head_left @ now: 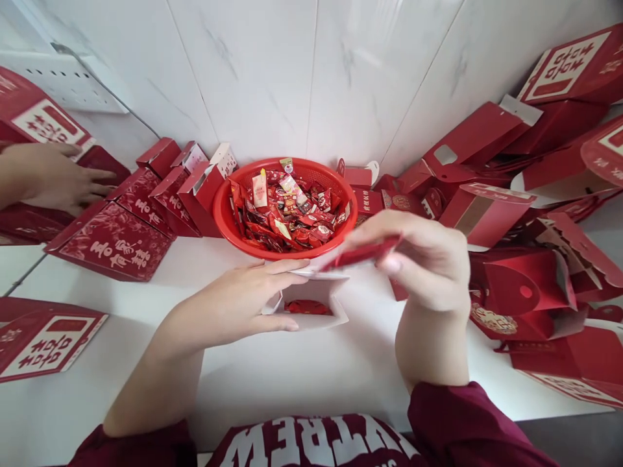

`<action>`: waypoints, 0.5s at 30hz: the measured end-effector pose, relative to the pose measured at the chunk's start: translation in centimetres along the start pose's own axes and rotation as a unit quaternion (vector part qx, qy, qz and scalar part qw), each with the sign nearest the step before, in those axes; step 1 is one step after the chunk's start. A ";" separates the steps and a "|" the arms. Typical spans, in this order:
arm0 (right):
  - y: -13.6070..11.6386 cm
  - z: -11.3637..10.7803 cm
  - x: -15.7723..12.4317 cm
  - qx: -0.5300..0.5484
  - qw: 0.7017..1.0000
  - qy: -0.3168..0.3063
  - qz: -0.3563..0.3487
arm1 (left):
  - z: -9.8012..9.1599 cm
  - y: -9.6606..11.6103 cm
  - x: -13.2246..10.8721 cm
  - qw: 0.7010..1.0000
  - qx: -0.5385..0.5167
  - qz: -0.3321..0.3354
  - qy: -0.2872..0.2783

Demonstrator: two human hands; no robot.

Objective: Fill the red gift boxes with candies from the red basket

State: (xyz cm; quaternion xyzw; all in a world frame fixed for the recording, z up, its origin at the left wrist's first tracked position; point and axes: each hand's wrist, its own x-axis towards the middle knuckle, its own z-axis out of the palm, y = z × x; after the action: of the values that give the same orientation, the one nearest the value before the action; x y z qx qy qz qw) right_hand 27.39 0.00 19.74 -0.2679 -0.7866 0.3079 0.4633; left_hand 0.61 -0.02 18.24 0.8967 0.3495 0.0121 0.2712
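Observation:
My left hand [238,298] grips a small open candy box [318,288], thumb on the near side and fingers on the far side. The white inside of the box faces up, and a red wrapped candy [307,307] lies in it. Between the thumb and fingers of my right hand [426,259] is a red candy packet [363,254], slightly blurred, above the right part of the box opening. Just behind stands a red plastic basket [287,253] heaped with wrapped sweets [296,207], mostly red.
Another person's hand [68,178] rests on red boxes at the far left. Closed red boxes [121,240] stand left of the basket. Many red boxes [520,279] are piled at the right. A tiled wall [311,78] rises behind the white table [292,370].

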 end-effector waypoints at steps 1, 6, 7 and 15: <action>-0.4 0.2 -0.2 -0.007 0.999 -0.038 -0.033 | -0.1 0.0 0.1 1.000 0.000 0.002 -0.006; 0.3 2.0 0.0 -0.180 0.962 -0.205 -0.011 | -0.5 0.3 0.2 1.000 -0.007 -0.007 -0.014; 0.5 2.2 0.1 -0.206 0.956 -0.208 0.010 | -0.5 0.3 0.3 1.000 -0.008 -0.010 -0.014; 1.2 0.3 0.4 -0.267 0.952 -0.114 0.097 | -0.3 0.2 0.0 1.000 -0.001 -0.011 -0.010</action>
State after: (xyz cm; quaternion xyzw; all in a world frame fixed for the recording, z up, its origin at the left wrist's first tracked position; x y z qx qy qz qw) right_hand 27.11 0.98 18.99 -0.4200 -0.8579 0.1585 0.2498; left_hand 0.67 -0.02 18.67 0.8928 0.3564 0.0010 0.2753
